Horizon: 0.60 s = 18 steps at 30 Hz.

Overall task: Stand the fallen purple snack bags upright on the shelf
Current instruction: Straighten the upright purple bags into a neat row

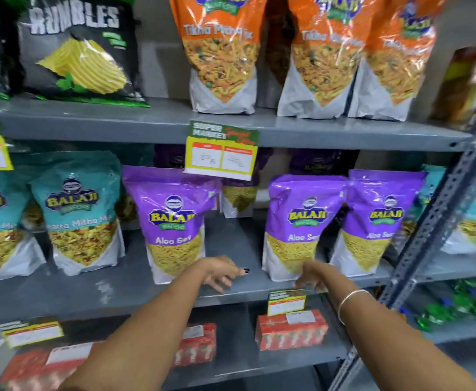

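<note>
Three purple snack bags stand upright in a row on the grey middle shelf (118, 289): a left one (171, 221), a middle one (301, 224) and a right one (377, 221). More purple bags (239, 193) stand behind them in shadow. My left hand (222, 273) hovers over the bare gap between the left and middle bags, fingers spread, holding nothing. My right hand (311, 276) is at the bottom front of the middle bag, fingers loose; it looks empty and may be touching the bag's base.
Teal snack bags (81, 221) stand left of the purple ones, another teal bag (473, 221) to the right. Orange bags (222, 52) fill the shelf above, whose edge carries a hanging price tag (221, 153). Red cartons (291, 331) sit on the shelf below. A perforated upright (439, 210) bounds the right.
</note>
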Motion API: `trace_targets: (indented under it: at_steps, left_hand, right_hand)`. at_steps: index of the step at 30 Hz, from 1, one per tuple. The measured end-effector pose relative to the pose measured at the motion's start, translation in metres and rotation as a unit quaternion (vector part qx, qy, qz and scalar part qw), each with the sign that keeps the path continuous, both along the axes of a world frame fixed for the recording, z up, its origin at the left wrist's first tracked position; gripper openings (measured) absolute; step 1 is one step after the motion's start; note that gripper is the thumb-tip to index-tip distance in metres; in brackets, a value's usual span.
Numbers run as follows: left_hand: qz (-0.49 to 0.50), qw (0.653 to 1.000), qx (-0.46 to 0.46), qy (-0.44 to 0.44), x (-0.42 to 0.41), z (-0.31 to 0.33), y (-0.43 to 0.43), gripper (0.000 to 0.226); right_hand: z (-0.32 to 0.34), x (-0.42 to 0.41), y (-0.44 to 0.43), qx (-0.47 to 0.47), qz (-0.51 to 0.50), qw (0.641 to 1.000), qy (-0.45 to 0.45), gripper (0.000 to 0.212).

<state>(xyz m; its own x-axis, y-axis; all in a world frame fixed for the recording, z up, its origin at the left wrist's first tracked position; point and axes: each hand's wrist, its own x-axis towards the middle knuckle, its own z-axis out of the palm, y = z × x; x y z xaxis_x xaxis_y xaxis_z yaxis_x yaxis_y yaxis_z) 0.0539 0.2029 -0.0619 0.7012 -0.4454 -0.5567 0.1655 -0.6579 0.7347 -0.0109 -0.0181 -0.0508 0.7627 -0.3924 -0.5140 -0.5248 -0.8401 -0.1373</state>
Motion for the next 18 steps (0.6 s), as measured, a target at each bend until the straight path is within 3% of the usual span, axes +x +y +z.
trace_targets:
  at_steps: [3,5,7,8,12,13,18]
  left_hand:
    - [0.078,0.994,-0.053,-0.058,-0.006,-0.006,-0.047,0.062]
    - [0.097,0.986,-0.077,-0.113,-0.011,-0.006,-0.075,0.055]
    - [0.109,0.977,-0.107,-0.151,-0.014,-0.005,-0.097,0.066]
    - [0.114,0.972,-0.130,-0.161,-0.017,-0.003,-0.107,0.071]
    - [0.189,0.948,-0.147,-0.212,-0.023,-0.008,-0.124,0.065]
    - [0.197,0.946,-0.136,-0.216,-0.023,-0.008,-0.124,0.062]
    - [0.222,0.942,-0.087,-0.237,-0.011,-0.010,-0.105,0.071]
  right_hand:
    - [0.009,-0.009,-0.037,0.011,0.027,0.994,-0.108,0.028]
    - [0.001,-0.007,-0.062,0.115,-0.003,0.973,-0.200,0.069]
    - [-0.001,-0.002,-0.078,0.235,-0.014,0.938,-0.253,0.115]
    - [-0.003,0.002,-0.086,0.275,-0.012,0.922,-0.272,0.122]
    - [-0.004,0.012,-0.081,0.391,0.014,0.869,-0.304,0.061]
    - [-0.002,0.014,-0.076,0.414,0.022,0.856,-0.310,0.055]
    - [-0.008,0.029,-0.053,0.455,0.011,0.825,-0.335,0.073]
